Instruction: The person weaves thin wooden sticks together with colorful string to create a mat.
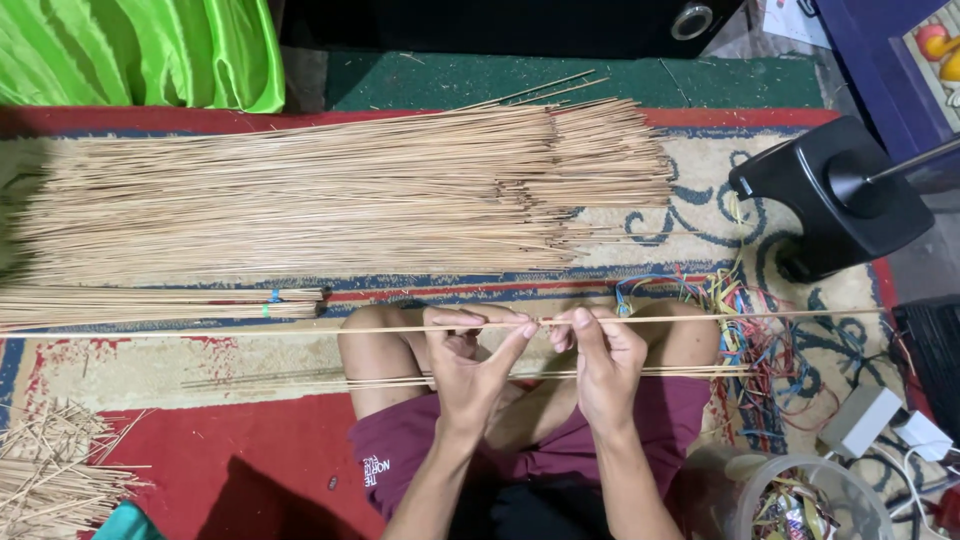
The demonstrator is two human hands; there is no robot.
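Note:
I sit cross-legged on a patterned carpet. My left hand [470, 362] and my right hand [598, 358] both pinch one long thin bamboo stick [250, 331] that runs horizontally across the view just above my knees. The fingertips of both hands meet near its middle. A few more thin sticks [330, 381] lie across my lap under my hands. A big pile of pale bamboo sticks [330, 195] lies spread on the carpet beyond my knees.
A tied stick bundle [150, 305] lies at left, short stick scraps [55, 465] at lower left. Coloured rubber bands [750, 340] litter the right. A black stand base [835, 195], green fabric [140, 50], clear plastic tub [800, 500] and white adapter [858, 420] surround.

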